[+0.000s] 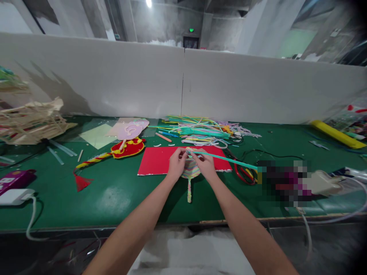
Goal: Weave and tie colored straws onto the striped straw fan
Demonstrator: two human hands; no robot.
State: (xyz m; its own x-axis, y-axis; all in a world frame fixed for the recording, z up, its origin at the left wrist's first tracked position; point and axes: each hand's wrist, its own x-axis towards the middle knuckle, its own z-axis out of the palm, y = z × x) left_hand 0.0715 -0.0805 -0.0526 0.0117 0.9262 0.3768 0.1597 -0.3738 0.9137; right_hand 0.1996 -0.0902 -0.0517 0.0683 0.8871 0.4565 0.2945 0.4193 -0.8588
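Observation:
A round pastel-striped fan point(190, 169), apparently made of pipe cleaners, lies over a red board in front of me, its twisted handle pointing towards me. My left hand point(177, 162) pinches the fan's far rim with closed fingers. Right beside it, my right hand point(205, 162) has its fingers closed on a teal pipe cleaner point(229, 158) at the same rim. The strand's free length stretches out to the right. Both sets of fingertips nearly meet, and they hide the exact spot where the strand touches the fan.
Under the fan is the red board point(155, 158). Behind it lies a heap of coloured pipe cleaners point(200, 128). A red and yellow fan with a tassel point(129, 148) is at left, near a wooden-stick model point(31, 122). At right are red-handled pliers point(243, 173) and a yellow bar point(338, 135).

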